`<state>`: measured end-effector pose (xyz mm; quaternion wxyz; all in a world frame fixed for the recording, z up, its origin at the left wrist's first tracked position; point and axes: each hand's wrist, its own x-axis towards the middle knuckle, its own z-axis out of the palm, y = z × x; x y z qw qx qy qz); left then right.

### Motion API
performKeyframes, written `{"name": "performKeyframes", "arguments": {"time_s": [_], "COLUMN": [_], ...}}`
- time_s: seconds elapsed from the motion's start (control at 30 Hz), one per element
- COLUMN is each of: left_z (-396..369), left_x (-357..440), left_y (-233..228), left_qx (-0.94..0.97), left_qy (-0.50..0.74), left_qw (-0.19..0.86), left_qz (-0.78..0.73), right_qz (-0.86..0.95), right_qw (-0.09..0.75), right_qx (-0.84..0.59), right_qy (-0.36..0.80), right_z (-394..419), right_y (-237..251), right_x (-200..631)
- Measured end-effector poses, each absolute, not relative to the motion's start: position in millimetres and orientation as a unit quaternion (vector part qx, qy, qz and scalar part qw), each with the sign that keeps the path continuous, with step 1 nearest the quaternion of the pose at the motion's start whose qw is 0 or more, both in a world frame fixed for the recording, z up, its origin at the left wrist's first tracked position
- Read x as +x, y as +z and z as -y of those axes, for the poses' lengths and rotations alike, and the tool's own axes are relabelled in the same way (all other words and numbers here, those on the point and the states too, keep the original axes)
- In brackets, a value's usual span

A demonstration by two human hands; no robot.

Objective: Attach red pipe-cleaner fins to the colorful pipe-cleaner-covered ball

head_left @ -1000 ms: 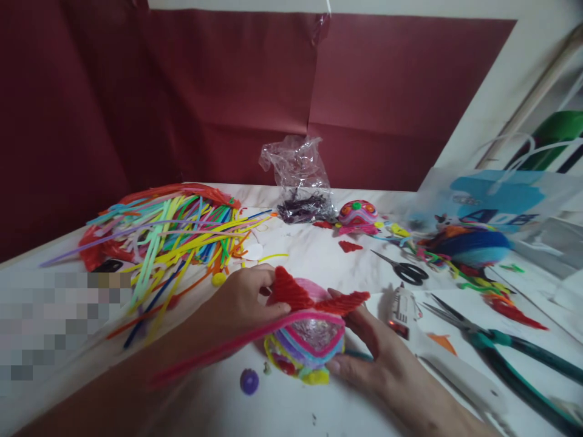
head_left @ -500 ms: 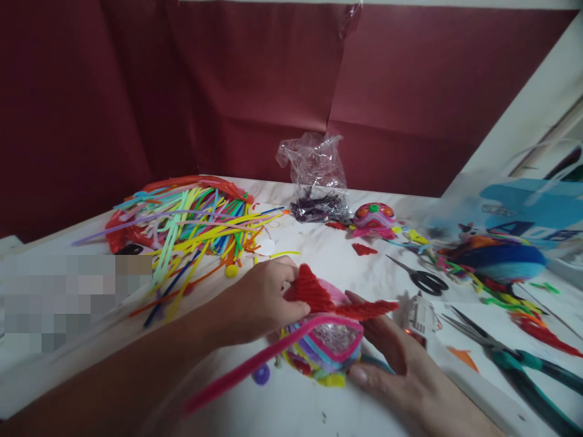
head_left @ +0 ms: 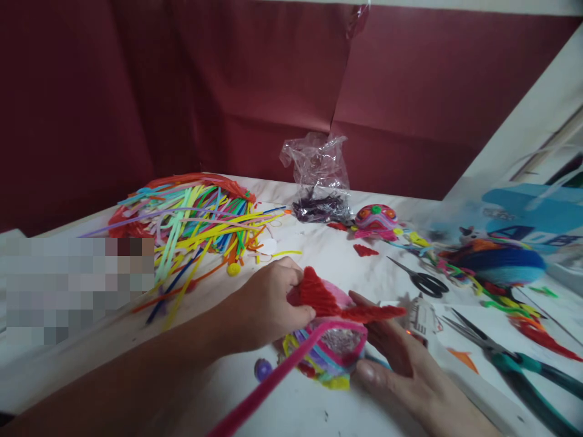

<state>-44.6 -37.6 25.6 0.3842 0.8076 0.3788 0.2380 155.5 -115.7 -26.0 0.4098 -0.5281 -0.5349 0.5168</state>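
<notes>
Now the left hand (head_left: 268,303) is pinching a red fin on the pipe-cleaner ornament (head_left: 330,343), fingers closed on it, while the right hand (head_left: 396,364) is cupping the ornament's far side, half open, low over the worktop (head_left: 328,255). A pink pipe cleaner (head_left: 273,388) is trailing off the rim toward the camera. Seemingly wrapping is under way; tucking that strand tight looks next.
</notes>
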Motion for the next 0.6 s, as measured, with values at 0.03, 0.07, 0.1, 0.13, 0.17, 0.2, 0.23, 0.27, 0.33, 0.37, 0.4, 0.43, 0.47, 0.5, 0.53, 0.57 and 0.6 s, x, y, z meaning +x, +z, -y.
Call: {"name": "performKeyframes", "arguments": {"time_s": [0.03,0.07,0.1,0.13,0.17,0.2,0.23,0.27,0.33,0.37,0.4,0.43,0.47,0.5,0.53,0.57,0.6], "left_z": [38.5,39.3,40.2,41.2,42.1,42.9,43.7,44.4,45.5,45.9,46.2,46.3,46.3,46.0,45.7,45.2,44.7], "left_x": [-44.4,-44.2,-44.0,-43.8,-43.7,-43.6,-43.6,-43.7,-43.7,-43.7,-43.6,-43.5,-43.4,-43.2,-43.1,-42.9,-42.8], "left_y": [26.0,26.9,28.3,29.9,31.5,32.8,33.7,34.2,33.8,33.2,32.3,31.5,30.8,30.2,29.8,29.4,29.1], "left_qx": [0.81,0.813,0.819,0.825,0.827,0.827,0.827,0.827,0.827,0.827,0.826,0.824,0.822,0.82,0.82,0.822,0.823], "left_qy": [0.239,0.238,0.234,0.23,0.228,0.226,0.224,0.223,0.224,0.226,0.229,0.232,0.235,0.237,0.235,0.231,0.231], "left_qw": [0.373,0.359,0.347,0.338,0.332,0.331,0.331,0.331,0.331,0.329,0.327,0.324,0.322,0.32,0.319,0.318,0.318], "left_qz": [-0.385,-0.391,-0.392,-0.391,-0.393,-0.394,-0.395,-0.396,-0.396,-0.396,-0.399,-0.403,-0.407,-0.411,-0.412,-0.412,-0.411], "right_qz": [0.53,0.526,0.524,0.522,0.521,0.522,0.523,0.526,0.535,0.541,0.545,0.548,0.549,0.548,0.547,0.546,0.545], "right_qw": [0.413,0.417,0.42,0.424,0.426,0.428,0.429,0.429,0.426,0.424,0.421,0.418,0.415,0.413,0.412,0.413,0.414], "right_qx": [-0.538,-0.546,-0.553,-0.557,-0.557,-0.556,-0.556,-0.556,-0.564,-0.57,-0.578,-0.585,-0.59,-0.592,-0.589,-0.583,-0.575], "right_qy": [0.509,0.5,0.493,0.488,0.486,0.485,0.483,0.48,0.462,0.45,0.439,0.428,0.422,0.423,0.429,0.438,0.448], "right_z": [116.6,117.4,118.1,118.6,118.9,119.1,119.2,119.2,119.5,119.8,120.3,120.7,121.0,121.2,121.2,120.9,120.5], "right_y": [-25.1,-24.0,-22.8,-21.6,-20.7,-19.9,-19.5,-19.5,-20.5,-21.3,-22.1,-22.9,-23.4,-23.7,-23.6,-23.2,-22.5], "right_x": [154.4,153.3,152.4,151.6,151.1,150.9,151.0,151.2,151.8,152.1,152.3,152.3,152.3,152.2,152.0,151.9,151.8]}}
